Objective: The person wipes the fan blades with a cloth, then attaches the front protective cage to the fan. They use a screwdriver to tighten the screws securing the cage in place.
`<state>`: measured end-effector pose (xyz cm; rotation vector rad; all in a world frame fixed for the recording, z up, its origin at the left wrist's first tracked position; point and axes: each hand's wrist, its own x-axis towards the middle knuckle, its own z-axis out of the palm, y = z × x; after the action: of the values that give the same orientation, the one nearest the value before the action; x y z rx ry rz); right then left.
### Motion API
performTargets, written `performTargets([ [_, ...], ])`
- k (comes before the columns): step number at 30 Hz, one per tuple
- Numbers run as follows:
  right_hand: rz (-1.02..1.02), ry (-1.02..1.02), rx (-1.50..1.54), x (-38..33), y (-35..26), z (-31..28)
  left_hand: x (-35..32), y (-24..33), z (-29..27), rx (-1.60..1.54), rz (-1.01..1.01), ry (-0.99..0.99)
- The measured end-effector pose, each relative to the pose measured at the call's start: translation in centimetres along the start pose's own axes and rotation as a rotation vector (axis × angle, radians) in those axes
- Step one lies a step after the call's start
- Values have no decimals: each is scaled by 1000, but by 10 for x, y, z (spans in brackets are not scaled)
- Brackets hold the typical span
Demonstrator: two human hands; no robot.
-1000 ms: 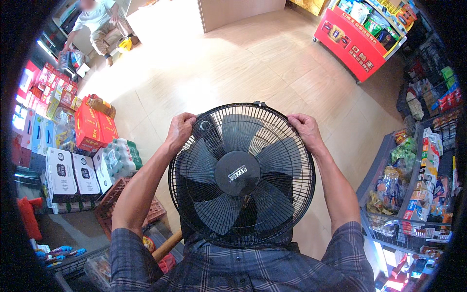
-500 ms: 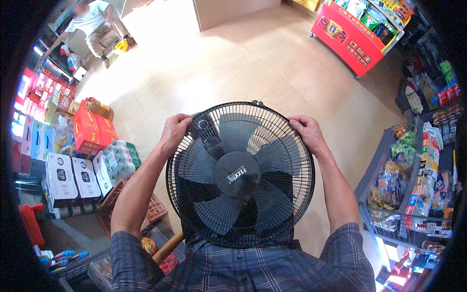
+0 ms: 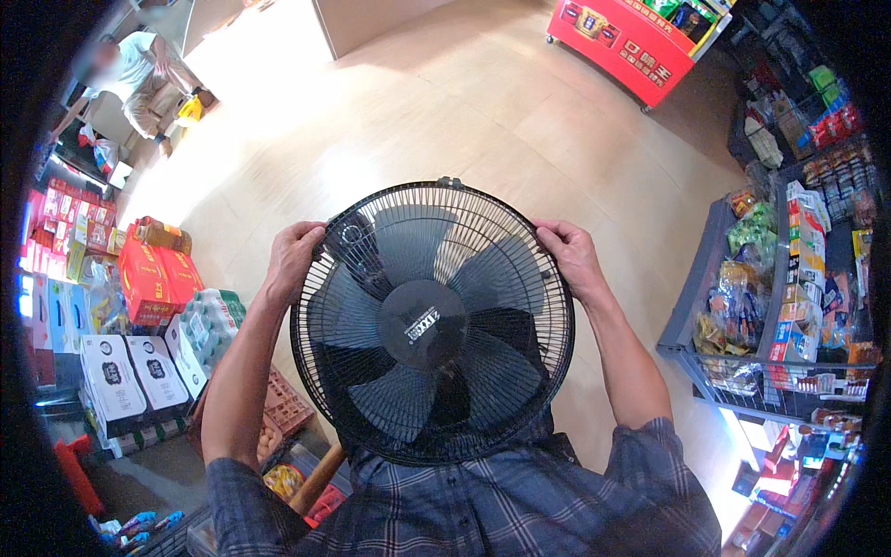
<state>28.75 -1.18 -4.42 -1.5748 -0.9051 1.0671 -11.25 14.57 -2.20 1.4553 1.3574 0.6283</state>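
A round black electric fan (image 3: 422,325) with a wire guard is in front of my chest, its grille and hub facing up toward me. Its dark blades show through the guard, and the motor end is partly visible behind the upper left of the grille. My left hand (image 3: 294,255) pinches the guard's rim at the upper left, with the thumb along the edge. At the upper right, my right hand (image 3: 570,258) closes on the same rim. The fan's lower edge rests close against my plaid shirt, and whatever supports it underneath is hidden.
Boxed drinks (image 3: 139,381) and red cartons (image 3: 160,277) are stacked at the left, beside a crate of eggs (image 3: 277,427). A wire-fronted shelf (image 3: 691,316) of packaged snacks stands at the right. A red wheeled stand (image 3: 622,51) is at the far right. Another person (image 3: 144,79) sits at the far left.
The fan and both hands sit slightly further left and higher in the picture. The surroundings have shifted left too, as the view has turned. Both hands keep their hold on the guard.
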Motion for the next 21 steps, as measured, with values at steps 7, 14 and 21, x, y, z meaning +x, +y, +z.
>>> performTargets([
  [7,-26,28,-66,-4,-5,-1,3,-3,0,-13,-45,-40],
  [14,-17,70,-22,-12,6,-3,-1,3,6,-45,-1,-17],
  [21,-11,184,-2,-41,16,-3,-6,3,2,56,-18,10],
])
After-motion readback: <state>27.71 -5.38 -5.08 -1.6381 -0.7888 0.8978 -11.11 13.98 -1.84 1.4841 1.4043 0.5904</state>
